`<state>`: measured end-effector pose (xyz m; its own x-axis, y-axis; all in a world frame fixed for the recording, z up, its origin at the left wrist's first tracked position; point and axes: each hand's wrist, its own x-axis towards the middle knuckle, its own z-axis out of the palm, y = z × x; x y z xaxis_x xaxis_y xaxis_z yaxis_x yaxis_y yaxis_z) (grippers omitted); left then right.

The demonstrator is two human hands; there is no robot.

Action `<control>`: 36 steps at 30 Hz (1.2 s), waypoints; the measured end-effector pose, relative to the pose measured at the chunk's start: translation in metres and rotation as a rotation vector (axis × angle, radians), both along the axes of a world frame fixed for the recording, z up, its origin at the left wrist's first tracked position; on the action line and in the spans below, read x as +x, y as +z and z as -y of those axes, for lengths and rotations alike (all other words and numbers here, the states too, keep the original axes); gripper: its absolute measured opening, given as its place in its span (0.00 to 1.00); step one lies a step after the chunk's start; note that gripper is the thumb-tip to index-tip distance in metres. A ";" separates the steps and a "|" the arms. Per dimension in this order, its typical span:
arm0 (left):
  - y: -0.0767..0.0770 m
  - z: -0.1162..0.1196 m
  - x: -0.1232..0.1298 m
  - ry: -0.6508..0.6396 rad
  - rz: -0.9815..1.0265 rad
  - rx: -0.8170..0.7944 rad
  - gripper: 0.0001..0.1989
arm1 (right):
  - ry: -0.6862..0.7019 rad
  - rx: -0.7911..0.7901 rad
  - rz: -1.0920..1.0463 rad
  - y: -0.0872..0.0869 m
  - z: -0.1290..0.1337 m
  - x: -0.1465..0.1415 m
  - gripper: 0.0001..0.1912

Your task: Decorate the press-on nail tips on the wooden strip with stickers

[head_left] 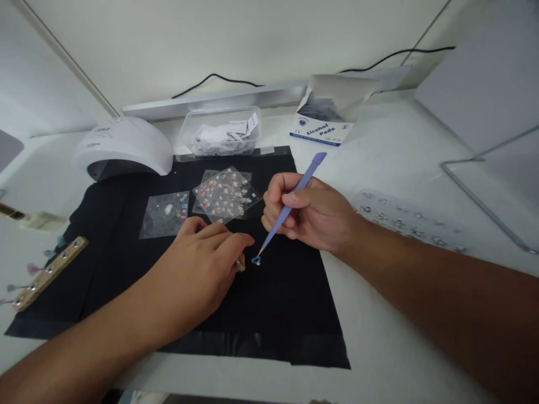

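Note:
My right hand [309, 210] is closed around a slim purple pen-like tool [290, 205], held like a pencil. The tool's pointed lower end meets a small blue heart-shaped piece [256, 260] above the black mat; I cannot tell whether it rests on the mat. Just left of that piece, my left hand [206, 255] has its fingers curled down over a small tan, wood-coloured piece [241, 262], mostly hidden beneath them. Behind my hands lie clear sheets of small stickers [227, 193] and another clear sheet [164, 215] with a white lump and coloured bits on it.
The black mat [286, 314] covers the middle of the white table. At the left are a wooden strip [53, 275] with nail tips on stands and a bottle [44, 221]. A white lamp [126, 146], plastic tub [221, 146] and alcohol pad box [322, 132] stand behind. A clear tray [408, 216] lies right.

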<state>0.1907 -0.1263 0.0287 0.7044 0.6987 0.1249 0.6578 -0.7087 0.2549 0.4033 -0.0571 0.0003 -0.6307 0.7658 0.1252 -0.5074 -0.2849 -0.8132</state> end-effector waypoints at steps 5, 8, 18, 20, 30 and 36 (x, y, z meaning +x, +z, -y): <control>-0.002 0.000 0.001 0.008 -0.022 0.036 0.12 | 0.001 0.003 0.006 0.000 -0.001 0.000 0.01; -0.002 0.001 0.002 0.015 -0.045 0.046 0.12 | -0.003 0.001 0.008 -0.001 -0.001 0.000 0.01; 0.001 0.006 0.007 0.055 -0.088 0.080 0.10 | -0.016 -0.014 0.038 0.000 0.000 0.000 0.02; 0.000 0.006 0.008 0.065 -0.089 0.086 0.10 | -0.013 -0.009 0.034 0.000 0.000 -0.001 0.01; -0.004 0.011 0.016 0.153 -0.093 0.203 0.10 | -0.085 0.002 0.082 0.000 0.001 -0.004 0.01; -0.008 0.014 0.018 0.195 -0.121 0.271 0.13 | -0.127 -0.007 0.124 0.002 0.004 -0.008 0.01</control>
<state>0.2091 -0.1402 0.0207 0.5817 0.7745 0.2487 0.8016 -0.5978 -0.0132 0.3955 -0.0614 0.0028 -0.5387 0.8412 0.0466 -0.4354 -0.2306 -0.8702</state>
